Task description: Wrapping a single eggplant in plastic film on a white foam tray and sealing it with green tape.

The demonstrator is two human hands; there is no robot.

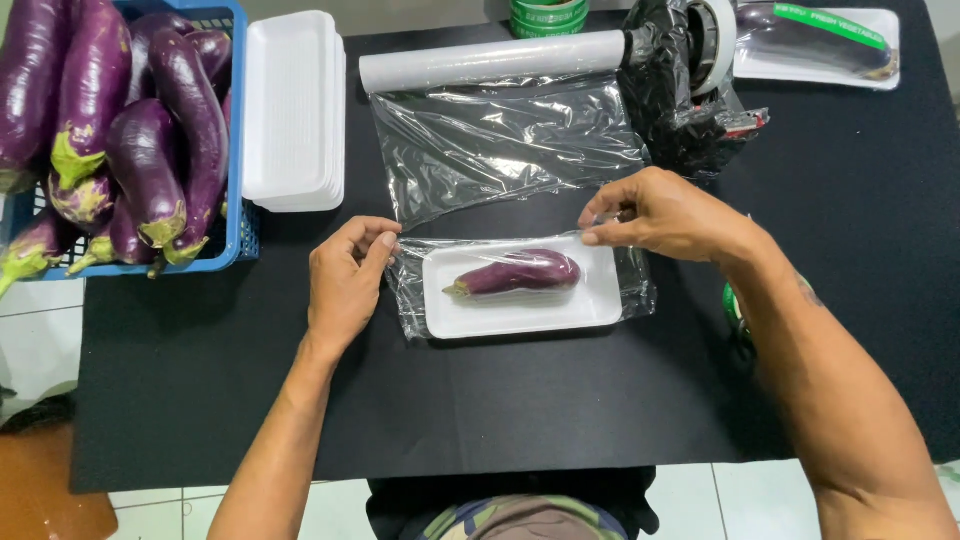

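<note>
Glossy purple eggplants [140, 150] are heaped in a blue basket [238, 120] at far left, beside stacked white foam trays [295, 110]. On the black bench [500, 410], one eggplant [520, 272] lies in a tray [520, 312] under clear film [410, 300]. The film's edges are pinched by the left hand [345, 285] and right hand [665, 215], fingers together. Behind, the film roll [490, 62] is seen; far right, a wrapped, green-labelled tray [815, 45].

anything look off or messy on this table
Nothing looks spilled or damaged. The cling film pulled off the roll lies wrinkled, which is normal for film. The eggplant sits slightly tilted on the white tray, under film pinched by the left hand and right hand. The stacked trays look tidy.
</note>
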